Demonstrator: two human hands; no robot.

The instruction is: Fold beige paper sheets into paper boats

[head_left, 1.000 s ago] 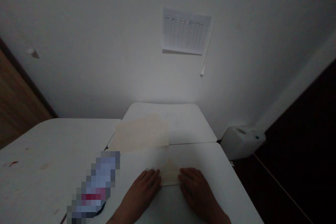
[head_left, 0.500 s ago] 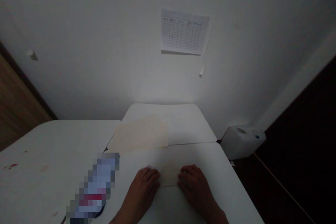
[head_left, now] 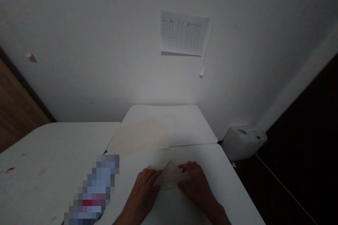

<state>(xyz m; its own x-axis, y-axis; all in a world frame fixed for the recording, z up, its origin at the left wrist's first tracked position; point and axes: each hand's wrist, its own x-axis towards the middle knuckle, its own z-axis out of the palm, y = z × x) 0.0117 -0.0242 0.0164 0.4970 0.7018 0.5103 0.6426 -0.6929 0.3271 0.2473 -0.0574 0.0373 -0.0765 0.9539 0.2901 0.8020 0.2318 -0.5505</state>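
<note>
A small pale piece of paper (head_left: 171,175), folded with a peak pointing away from me, lies on the white table between my hands. My left hand (head_left: 146,188) holds its left side, thumb near the lower corner and fingers curled along the edge. My right hand (head_left: 194,182) is at its right side, with the thumb on the lower corner and the index finger by the upper slanting edge. Parts of the paper under the fingers are hidden. A larger beige sheet (head_left: 141,135) lies flat beyond my left hand.
A blurred-out bluish object (head_left: 97,186) lies left of my left arm. The white tables (head_left: 185,124) meet at seams and stand against a wall with a printed chart (head_left: 184,34). A whitish plastic container (head_left: 243,144) stands on the floor at the right.
The paper's far edge now rises to a peak, where before it looked like a low strip. My right thumb and index finger have spread apart; the left hand has shifted slightly.
</note>
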